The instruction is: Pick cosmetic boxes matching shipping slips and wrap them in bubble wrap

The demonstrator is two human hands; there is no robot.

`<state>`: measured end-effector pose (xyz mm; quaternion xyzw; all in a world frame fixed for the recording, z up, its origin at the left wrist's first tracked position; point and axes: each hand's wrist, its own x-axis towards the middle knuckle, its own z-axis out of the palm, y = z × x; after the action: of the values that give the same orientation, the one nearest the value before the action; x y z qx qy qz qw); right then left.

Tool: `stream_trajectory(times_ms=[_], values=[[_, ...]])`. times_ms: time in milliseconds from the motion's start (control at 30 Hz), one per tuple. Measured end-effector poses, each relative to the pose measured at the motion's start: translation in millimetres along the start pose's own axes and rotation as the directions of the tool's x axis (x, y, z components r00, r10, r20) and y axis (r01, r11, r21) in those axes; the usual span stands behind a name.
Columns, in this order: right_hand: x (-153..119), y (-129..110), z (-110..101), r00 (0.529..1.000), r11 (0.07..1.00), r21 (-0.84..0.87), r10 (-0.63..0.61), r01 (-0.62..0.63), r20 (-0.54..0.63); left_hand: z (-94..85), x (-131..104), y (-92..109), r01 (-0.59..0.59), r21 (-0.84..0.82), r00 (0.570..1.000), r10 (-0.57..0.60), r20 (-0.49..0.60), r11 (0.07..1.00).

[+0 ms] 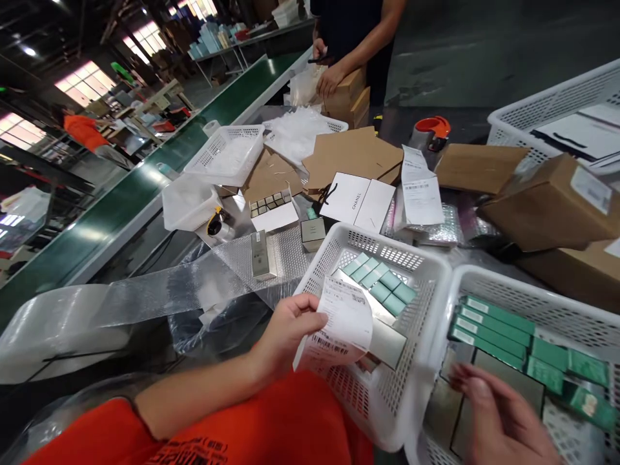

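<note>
My left hand [290, 332] pinches a curling printed paper slip [341, 320] between thumb and fingers, over the near side of a white basket [429, 310]. That basket holds small pale green boxes [374, 279] and a silvery box [390, 345]. At the lower right my right hand [498, 413], blurred, hovers over a second white basket [533, 284]; its thumb and forefinger are close together, and whatever lies between them is too blurred to name. Long green boxes [494, 329] and wide grey-gold boxes [508, 381] lie in this second basket.
Bubble wrap [194, 284] stretches leftward from a grey box [260, 255]. Beyond the baskets are a white bag [358, 200], cardboard [353, 155], an orange tape dispenser [431, 129] and cartons [557, 200]. A person [356, 32] stands across the table, beside a green conveyor [159, 161].
</note>
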<state>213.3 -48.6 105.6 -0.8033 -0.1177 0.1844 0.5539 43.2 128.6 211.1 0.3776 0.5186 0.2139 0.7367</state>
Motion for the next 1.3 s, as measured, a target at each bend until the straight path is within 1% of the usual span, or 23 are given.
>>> stream_trajectory(times_ms=[33, 67, 100, 133, 167, 200, 267, 367, 467, 600, 700, 767, 800, 867, 933, 1000, 1033, 1067, 1133, 1167, 1233, 1267, 1300], values=[[-9, -5, 15, 0.991, 0.996, 0.077, 0.043, -0.053, 0.13, 1.1, -1, -1, -0.003, 0.009, 1.0, 0.003, 0.009, 1.0], [-19, -12, 30, 0.961, 0.979, 0.177, 0.052, -0.103, 0.271, 2.1, -2, -1, -0.01, 0.02, 1.0, 0.009, 0.016, 1.0], [-30, -19, 44, 0.92, 0.951, 0.266, 0.042, -0.156, 0.389, 2.9, -3, -2, -0.017, 0.03, 1.0, 0.017, 0.021, 0.999], [-39, -27, 56, 0.879, 0.92, 0.334, 0.02, -0.202, 0.477, 3.4, -3, -2, -0.026, 0.039, 0.999, 0.025, 0.027, 0.999], [-48, -34, 67, 0.851, 0.896, 0.379, -0.002, -0.232, 0.526, 3.7, -4, -3, -0.034, 0.047, 0.999, 0.033, 0.031, 0.998], [-55, -40, 75, 0.838, 0.878, 0.406, -0.01, -0.253, 0.545, 3.6, -4, -3, -0.042, 0.054, 0.999, 0.04, 0.036, 0.998], [-65, -47, 84, 0.842, 0.865, 0.418, 0.009, -0.277, 0.539, 2.4, -4, -5, -0.042, 0.062, 0.998, 0.039, 0.049, 0.997], [-71, -51, 87, 0.847, 0.869, 0.4, 0.039, -0.291, 0.531, -2.0, -4, -7, -0.016, 0.068, 0.998, 0.012, 0.063, 0.998], [-73, -52, 90, 0.854, 0.884, 0.395, 0.01, -0.251, 0.52, -8.4, -4, -10, -0.004, 0.071, 0.998, 0.0, 0.06, 0.997], [-78, -58, 101, 0.862, 0.891, 0.401, -0.02, -0.215, 0.506, -17.2, -5, -11, -0.006, 0.06, 0.999, 0.003, 0.049, 0.998], [-82, -62, 109, 0.845, 0.896, 0.404, -0.063, -0.187, 0.532, -26.2, -3, -7, -0.011, 0.036, 1.0, 0.01, 0.026, 0.999], [-79, -60, 110, 0.839, 0.913, 0.384, -0.099, -0.137, 0.535, -35.1, 0, 0, -0.044, 0.007, 0.999, 0.044, -0.008, 0.999], [-76, -57, 108, 0.846, 0.927, 0.357, -0.097, -0.115, 0.525, -40.6, 2, 5, -0.072, -0.011, 0.997, 0.072, -0.034, 0.997], [-67, -43, 98, 0.891, 0.953, 0.283, -0.031, -0.111, 0.454, -52.9, 6, 15, -0.139, -0.042, 0.986, 0.134, -0.099, 0.989], [-53, -23, 81, 0.948, 0.963, 0.223, 0.076, -0.149, 0.308, -64.8, 8, 25, -0.195, -0.067, 0.97, 0.182, -0.159, 0.979], [-39, 0, 58, 0.986, 0.971, 0.182, 0.138, -0.153, 0.097, -73.8, 9, 32, -0.231, -0.079, 0.958, 0.212, -0.195, 0.97], [-32, 11, 45, 0.989, 0.978, 0.152, 0.148, -0.143, -0.019, -76.7, 8, 34, -0.241, -0.082, 0.954, 0.221, -0.204, 0.967], [-27, 22, 33, 0.981, 0.983, 0.121, 0.152, -0.137, -0.118, -78.6, 8, 35, -0.245, -0.084, 0.952, 0.223, -0.209, 0.966], [-20, 38, 12, 0.958, 0.989, 0.061, 0.146, -0.135, -0.246, -80.0, 7, 34, -0.234, -0.084, 0.954, 0.212, -0.214, 0.969], [-18, 44, 5, 0.954, 0.991, 0.024, 0.135, -0.134, -0.269, -80.0, 7, 33, -0.224, -0.085, 0.956, 0.202, -0.213, 0.971], [-17, 50, 0, 0.966, 0.992, -0.081, 0.079, -0.102, -0.245, -79.6, 7, 31, -0.212, -0.088, 0.96, 0.19, -0.206, 0.973], [-16, 51, 1, 0.981, 0.987, -0.145, 0.032, -0.061, -0.192, -79.3, 7, 31, -0.214, -0.09, 0.96, 0.192, -0.202, 0.973], [-15, 51, 5, 0.993, 0.978, -0.209, -0.028, 0.004, -0.112, -79.0, 7, 30, -0.219, -0.092, 0.96, 0.198, -0.198, 0.971]])
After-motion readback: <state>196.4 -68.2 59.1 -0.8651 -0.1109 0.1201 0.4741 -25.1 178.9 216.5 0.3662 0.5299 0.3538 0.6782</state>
